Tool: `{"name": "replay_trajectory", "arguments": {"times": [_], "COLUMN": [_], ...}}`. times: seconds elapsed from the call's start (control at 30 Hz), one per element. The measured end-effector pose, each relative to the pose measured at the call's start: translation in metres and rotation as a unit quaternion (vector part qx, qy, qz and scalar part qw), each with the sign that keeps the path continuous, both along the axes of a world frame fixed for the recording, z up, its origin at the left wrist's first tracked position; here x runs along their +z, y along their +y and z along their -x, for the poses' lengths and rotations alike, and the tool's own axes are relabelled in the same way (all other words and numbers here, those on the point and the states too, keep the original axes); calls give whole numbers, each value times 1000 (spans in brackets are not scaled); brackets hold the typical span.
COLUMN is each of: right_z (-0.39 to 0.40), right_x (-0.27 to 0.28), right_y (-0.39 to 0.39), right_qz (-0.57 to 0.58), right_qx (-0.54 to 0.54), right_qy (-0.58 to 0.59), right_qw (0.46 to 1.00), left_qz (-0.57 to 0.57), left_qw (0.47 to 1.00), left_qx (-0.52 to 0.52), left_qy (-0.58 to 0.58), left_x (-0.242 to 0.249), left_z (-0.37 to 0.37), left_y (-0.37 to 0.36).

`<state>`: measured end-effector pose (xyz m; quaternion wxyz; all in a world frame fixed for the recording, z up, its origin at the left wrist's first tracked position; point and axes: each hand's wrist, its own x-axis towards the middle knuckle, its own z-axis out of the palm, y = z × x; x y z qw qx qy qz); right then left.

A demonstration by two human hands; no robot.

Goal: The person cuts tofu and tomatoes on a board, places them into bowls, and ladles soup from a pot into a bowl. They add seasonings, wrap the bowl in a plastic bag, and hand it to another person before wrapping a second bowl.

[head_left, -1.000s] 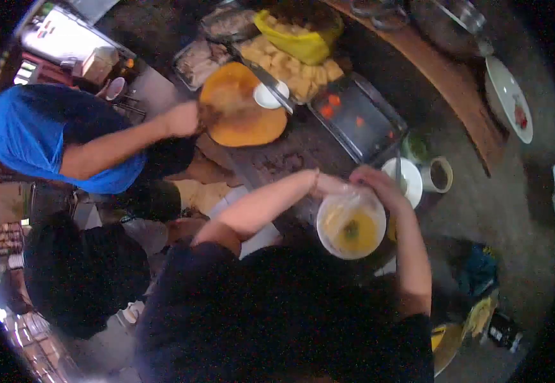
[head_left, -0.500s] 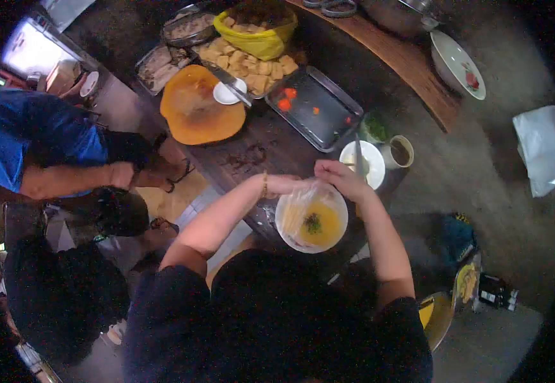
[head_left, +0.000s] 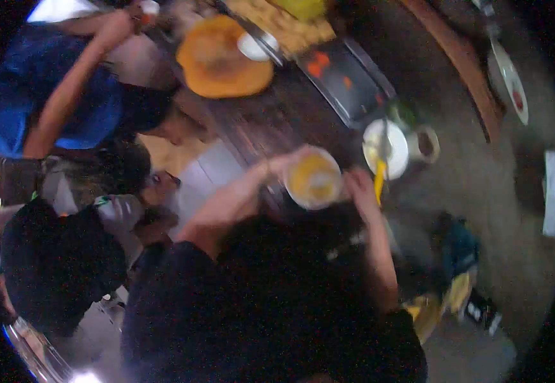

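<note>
A white bowl [head_left: 314, 180] of yellow contents sits in front of me near the table's edge, blurred by motion. My left hand [head_left: 282, 167] is at the bowl's left rim, its fingers smeared. Close to the right side of the bowl is my right hand [head_left: 359, 189], its fingers drawn together; what they hold, if anything, is too blurred to name. Beyond that hand stands a white plate [head_left: 397, 153] with a knife across it and a yellow handle [head_left: 378, 181] below.
Up the table [head_left: 258, 121] are a round orange board [head_left: 217, 67] with a small white dish [head_left: 252, 47], and a dark tray [head_left: 354, 89] with red pieces. A cup [head_left: 425, 144] stands right. Two other people, one in blue [head_left: 86, 102], one in black [head_left: 60, 262], are at left.
The view has shifted, moving the table items right and up. My right hand has come down beside the bowl. The person in blue has raised an arm.
</note>
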<state>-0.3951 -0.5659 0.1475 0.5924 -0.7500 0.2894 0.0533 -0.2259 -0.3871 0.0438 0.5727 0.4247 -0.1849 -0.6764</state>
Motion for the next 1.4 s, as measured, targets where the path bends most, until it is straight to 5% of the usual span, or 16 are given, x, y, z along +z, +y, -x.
{"name": "replay_trajectory", "arguments": {"times": [0.13,0.2,0.23,0.4,0.47,0.53,0.6,0.67,0.73,0.8,0.83,0.97,1.13,1.23,1.3,1.4], "right_z": [-27,-44,-55,-64,-66,-70,-65,-63,-59,-48,-31,3,-37,-47,-42,-45], "right_x": [-30,-24,-18,-1,-11,-12,1,10,23,59,69,45,-8,-36,-21,-19], "right_y": [12,10,1,-8,-21,-17,-15,-3,6,14,13,-20,11,13,14,22], "right_qz": [54,-17,-8,-101,-226,-203,-270,-190,143,163,275,428,249,225,221,138], "right_qx": [-59,-150,-151,-228,-205,-313,-258,-200,-2,73,91,106,249,281,277,232], "right_qy": [-85,-68,-82,-78,-109,-53,-79,-24,-63,-64,-129,-111,-281,-294,-264,-249], "right_qw": [993,986,985,965,946,926,924,961,988,982,948,890,893,886,897,930], "left_qz": [-194,-293,-279,-194,-22,27,31,-3,3,77,78,2,127,222,162,28], "left_qw": [978,881,816,780,703,754,712,787,790,867,754,754,630,594,690,667], "left_qx": [-54,-153,-86,-14,175,124,173,230,251,225,251,123,26,86,185,231], "left_qy": [-44,-338,-499,-595,-689,-644,-679,-572,-559,-439,-602,-645,-766,-769,-681,-708], "left_x": [24,-24,-34,-17,13,78,55,45,73,106,118,135,140,206,201,92], "left_z": [-22,-38,-38,-21,7,42,60,61,70,52,59,64,58,44,28,31], "left_y": [-30,-52,-58,-51,-36,-29,-36,-39,-29,-33,-34,-26,-28,-18,6,20]}}
